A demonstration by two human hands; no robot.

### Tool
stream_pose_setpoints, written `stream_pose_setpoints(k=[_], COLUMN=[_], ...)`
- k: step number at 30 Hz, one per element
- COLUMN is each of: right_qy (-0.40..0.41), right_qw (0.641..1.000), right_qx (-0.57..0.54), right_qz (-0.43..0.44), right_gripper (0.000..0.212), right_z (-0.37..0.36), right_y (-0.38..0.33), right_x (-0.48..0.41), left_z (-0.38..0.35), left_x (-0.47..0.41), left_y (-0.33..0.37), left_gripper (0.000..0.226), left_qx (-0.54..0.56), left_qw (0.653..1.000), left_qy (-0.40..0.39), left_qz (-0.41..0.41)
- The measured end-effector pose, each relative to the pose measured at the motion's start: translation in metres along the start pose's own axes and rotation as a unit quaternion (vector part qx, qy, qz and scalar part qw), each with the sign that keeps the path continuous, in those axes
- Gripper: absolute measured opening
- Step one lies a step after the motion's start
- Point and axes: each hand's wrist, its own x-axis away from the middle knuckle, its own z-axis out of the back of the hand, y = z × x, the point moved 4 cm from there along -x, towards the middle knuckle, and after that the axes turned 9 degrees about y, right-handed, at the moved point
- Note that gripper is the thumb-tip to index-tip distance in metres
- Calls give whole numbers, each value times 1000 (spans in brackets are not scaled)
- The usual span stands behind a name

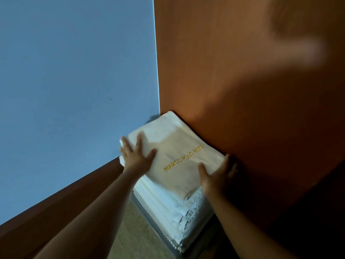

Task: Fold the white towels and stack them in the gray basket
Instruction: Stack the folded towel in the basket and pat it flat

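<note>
Wood panel [242,90] stands right of the gray basket [158,232], pale blue wall [74,81] left of it, so the basket sits in their corner. Tan floor [128,230] shows on the basket's near side.

Basket contents: stack of folded white towels [168,208], rising well above the basket rim. Only a strip of gray wall is visible; the rest is hidden by cloth.

Top towel [177,144] lies on that stack, skewed to the layers below, with its far corner touching the wood panel. Gold lettering [184,158] faces up.

Left hand [136,156]: fingers splayed wide and flat, pressing the towel's left edge. Right hand [216,176]: thumb on top, fingers straight over the towel's near right corner. Can't tell if any tuck under. Neither hand grips.

Handling, my read: terry is soft, limp, light, non-fragile, grippy on itself. Folds will slump if lifted by one edge. Take it at two opposite edges, palms flat, and slide or rotate it square. The stack is tall and compressible, so off-centre push could lean it; press straight down.
</note>
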Motion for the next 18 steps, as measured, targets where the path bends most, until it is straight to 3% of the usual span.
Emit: stream_pose_setpoints(k=[2,4,8,10,13,18], right_qy=[-39,-47,-70,-95,-106,-63], right_qw=[993,989,984,987,992,990], right_qx=[-77,-119,-152,-117,-58,-85], right_qz=[-77,-74,-67,-61,-44,-96], right_gripper=[116,113,121,125,121,123], right_z=[2,4,-3,-5,-7,-8], right_y=[-6,-20,-31,-28,-17,-18], right_x=[-4,-8,-17,-21,-26,-20], left_z=[-14,-26,-45,-53,-55,-45], left_x=[26,56,100,107,110,112], left_y=[2,9,17,20,21,15], left_gripper=[108,122,152,165,169,159], left_qx=[124,202,337,381,379,371], left_qw=[989,966,879,859,867,876], left_qy=[7,20,27,2,-47,-53], left_qz=[77,157,337,342,322,303])
